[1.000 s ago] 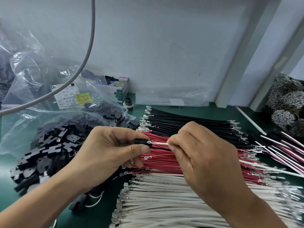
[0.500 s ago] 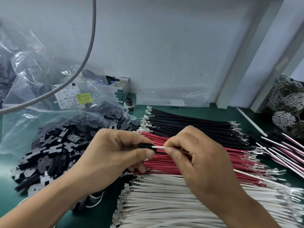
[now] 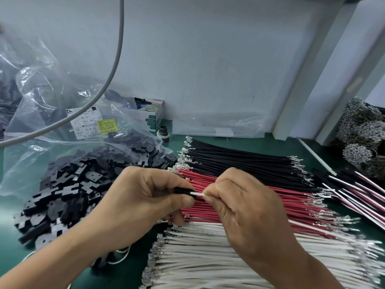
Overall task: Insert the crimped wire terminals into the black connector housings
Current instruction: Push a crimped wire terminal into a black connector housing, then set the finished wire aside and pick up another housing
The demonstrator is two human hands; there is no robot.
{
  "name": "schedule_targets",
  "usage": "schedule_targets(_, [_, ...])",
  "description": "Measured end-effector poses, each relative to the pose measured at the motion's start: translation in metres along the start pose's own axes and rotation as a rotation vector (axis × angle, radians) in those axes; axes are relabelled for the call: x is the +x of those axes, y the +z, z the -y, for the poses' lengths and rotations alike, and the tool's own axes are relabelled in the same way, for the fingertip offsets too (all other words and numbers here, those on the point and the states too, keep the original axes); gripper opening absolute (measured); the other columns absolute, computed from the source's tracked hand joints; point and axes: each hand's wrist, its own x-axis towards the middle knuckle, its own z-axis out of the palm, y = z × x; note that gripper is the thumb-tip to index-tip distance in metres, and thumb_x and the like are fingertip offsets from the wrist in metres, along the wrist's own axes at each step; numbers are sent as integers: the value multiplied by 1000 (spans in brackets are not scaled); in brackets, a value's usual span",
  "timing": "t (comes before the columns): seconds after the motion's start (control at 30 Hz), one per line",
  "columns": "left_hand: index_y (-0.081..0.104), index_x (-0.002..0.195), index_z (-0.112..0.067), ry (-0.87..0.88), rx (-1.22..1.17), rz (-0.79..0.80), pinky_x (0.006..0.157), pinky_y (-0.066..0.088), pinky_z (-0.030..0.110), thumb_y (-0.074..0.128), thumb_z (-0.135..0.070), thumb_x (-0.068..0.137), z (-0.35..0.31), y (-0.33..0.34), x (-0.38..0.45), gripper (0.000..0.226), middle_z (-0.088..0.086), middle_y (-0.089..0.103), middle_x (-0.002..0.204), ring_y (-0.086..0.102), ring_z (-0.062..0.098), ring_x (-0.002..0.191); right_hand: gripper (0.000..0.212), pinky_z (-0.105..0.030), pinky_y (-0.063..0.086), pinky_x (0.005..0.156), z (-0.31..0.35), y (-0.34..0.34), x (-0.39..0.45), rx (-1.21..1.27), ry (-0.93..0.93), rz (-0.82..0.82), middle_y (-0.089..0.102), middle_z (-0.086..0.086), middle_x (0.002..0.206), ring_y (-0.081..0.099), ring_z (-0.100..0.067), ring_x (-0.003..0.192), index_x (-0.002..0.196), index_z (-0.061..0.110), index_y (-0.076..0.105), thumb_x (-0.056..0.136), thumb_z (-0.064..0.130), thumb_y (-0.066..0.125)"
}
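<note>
Black housing (image 3: 183, 191) is pinched in the left hand (image 3: 135, 205) above the red wires (image 3: 260, 197) | white wire (image 3: 198, 194) is pinched by the right hand (image 3: 248, 213), its end at the housing | black wires (image 3: 239, 159), white wires (image 3: 208, 257) and loose housings (image 3: 68, 192) are laid on the green tabletop (image 3: 12, 253)

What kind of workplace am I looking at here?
Most likely a wire-harness assembly bench in a factory. Sorted bundles of black wires, red wires and white wires with crimped ends lie on a green mat, beside a labelled plastic bag spilling black housings.
</note>
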Motion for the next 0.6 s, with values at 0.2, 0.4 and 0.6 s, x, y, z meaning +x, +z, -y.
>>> schedule_targets(0.2, [82,97,-15,76,-165,-101,59,63,35,79,-20,75,-9,-8,9,22,16,79,85,76,33,64,25,-29,50,67,-7,-18,9,5,151,20,59,14,100,58,-7,88,108,25,67,102,43,50])
schedule_targets(0.4, [79,108,-24,57,-137,-222,66,63,29,71,-35,84,-14,-34,14,28,9,79,102,77,27,86,23,-34,47,60,-12,-55,21,-99,141,-154,55,11,80,55,-14,70,107,18,76,101,28,57])
schedule_targets(0.6, [78,90,-43,18,795,-45,72,56,23,78,-38,85,3,-71,16,7,-26,71,89,67,-3,78,27,-41,44,63,-64,-107,12,-253,178,-75,48,20,90,51,-11,77,118,34,67,103,44,47])
